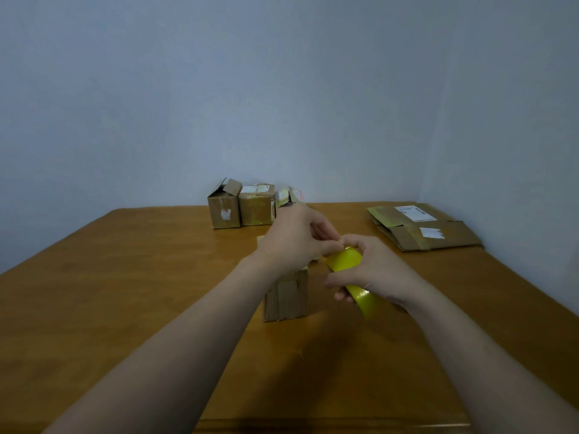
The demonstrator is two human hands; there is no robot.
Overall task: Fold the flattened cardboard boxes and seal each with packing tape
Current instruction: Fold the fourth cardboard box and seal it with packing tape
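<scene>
A yellow roll of packing tape [347,261] is held above the table in my right hand [376,270], whose fingers wrap around it. My left hand [297,236] pinches at the roll's top edge with thumb and fingertips. Just below and behind my left wrist stands a small folded cardboard box [286,296], partly hidden by the hand. Several folded boxes [241,206] stand in a row at the table's far edge. Flattened cardboard boxes [423,228] lie stacked at the far right.
The wooden table [125,277] fills the lower half of the view, with its front edge near the bottom. Pale walls meet in a corner behind the flattened stack, close to the table's far and right sides.
</scene>
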